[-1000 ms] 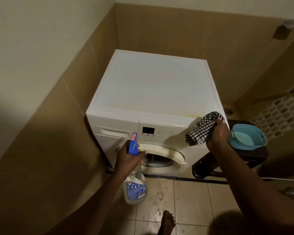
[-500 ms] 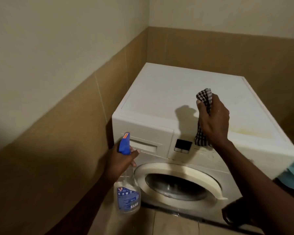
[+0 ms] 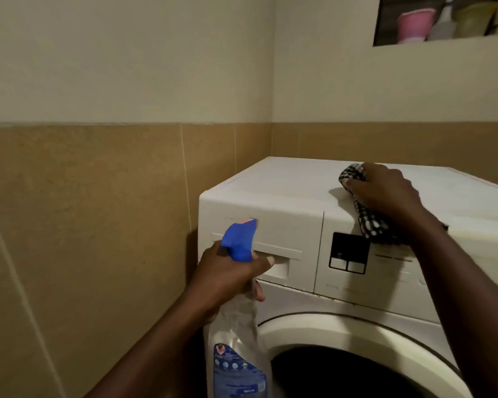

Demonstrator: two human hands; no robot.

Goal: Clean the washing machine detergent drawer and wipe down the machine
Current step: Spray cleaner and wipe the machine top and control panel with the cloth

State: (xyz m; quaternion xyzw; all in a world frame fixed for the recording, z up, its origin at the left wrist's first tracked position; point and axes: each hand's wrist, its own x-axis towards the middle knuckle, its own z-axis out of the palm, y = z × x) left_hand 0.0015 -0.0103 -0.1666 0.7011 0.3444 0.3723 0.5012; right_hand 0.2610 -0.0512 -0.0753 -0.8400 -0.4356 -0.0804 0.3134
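Observation:
A white front-loading washing machine (image 3: 285, 185) stands in the corner. Its detergent drawer (image 3: 282, 225) at the upper left of the front is closed. My left hand (image 3: 227, 277) grips a clear spray bottle (image 3: 236, 340) with a blue trigger head, held just in front of the drawer's handle recess, one finger reaching into the recess. My right hand (image 3: 385, 193) presses a black-and-white checked cloth (image 3: 371, 222) onto the front edge of the machine's top, above the dark display panel (image 3: 348, 252). The cloth hangs a little over the front edge.
The round door (image 3: 342, 334) fills the lower front of the machine. Tan tiled walls close in on the left and behind. A wall niche (image 3: 443, 18) at top right holds a pink pot and other containers.
The view has come closer and lower to the machine. My right hand with the cloth went from the front right corner onto the top. My left hand with the bottle rose to the drawer.

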